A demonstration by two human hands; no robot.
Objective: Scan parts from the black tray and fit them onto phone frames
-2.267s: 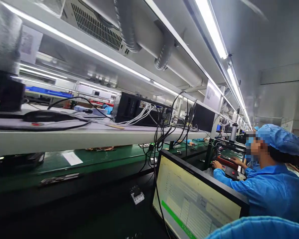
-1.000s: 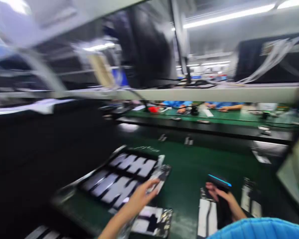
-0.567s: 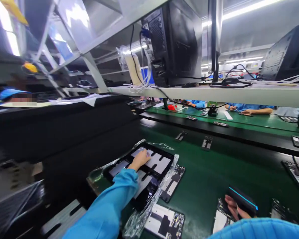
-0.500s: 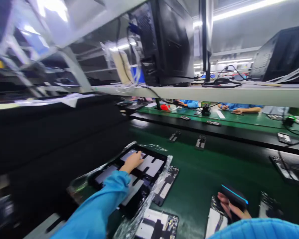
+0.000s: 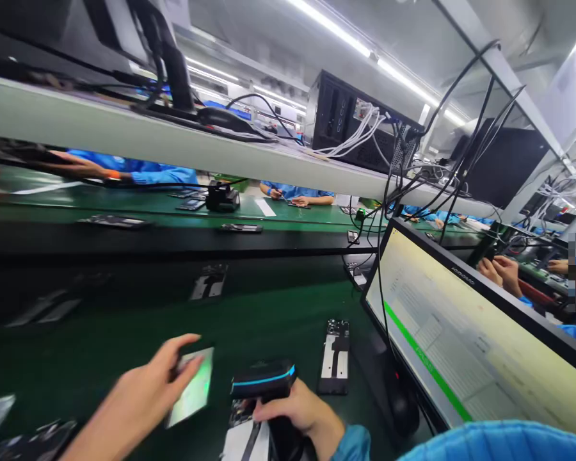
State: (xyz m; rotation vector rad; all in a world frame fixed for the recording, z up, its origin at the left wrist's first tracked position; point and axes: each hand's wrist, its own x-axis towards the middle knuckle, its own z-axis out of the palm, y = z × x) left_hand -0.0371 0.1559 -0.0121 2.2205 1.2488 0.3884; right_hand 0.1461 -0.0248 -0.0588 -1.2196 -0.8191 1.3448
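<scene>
My left hand [image 5: 146, 397] holds a thin flat reflective panel [image 5: 192, 390] above the green bench mat, its face turned toward a black handheld scanner [image 5: 264, 379] with a blue stripe. My right hand [image 5: 300, 413] grips that scanner by its handle, just right of the panel. Below the scanner lies a phone board [image 5: 242, 435], partly hidden by my hand. Another phone board [image 5: 335, 355] lies flat on the mat to the right.
A monitor [image 5: 465, 339] with a green bar stands at the right, a mouse [image 5: 403, 403] in front of it. Behind the mat runs a dark conveyor [image 5: 173, 243] carrying parts. A shelf [image 5: 173, 150] overhead holds computers and cables. Co-workers in blue sit beyond and at the far right.
My view swung right from the tray of panels to the monitor. My left hand left the tray and now holds one panel beside the scanner, which my right hand kept holding.
</scene>
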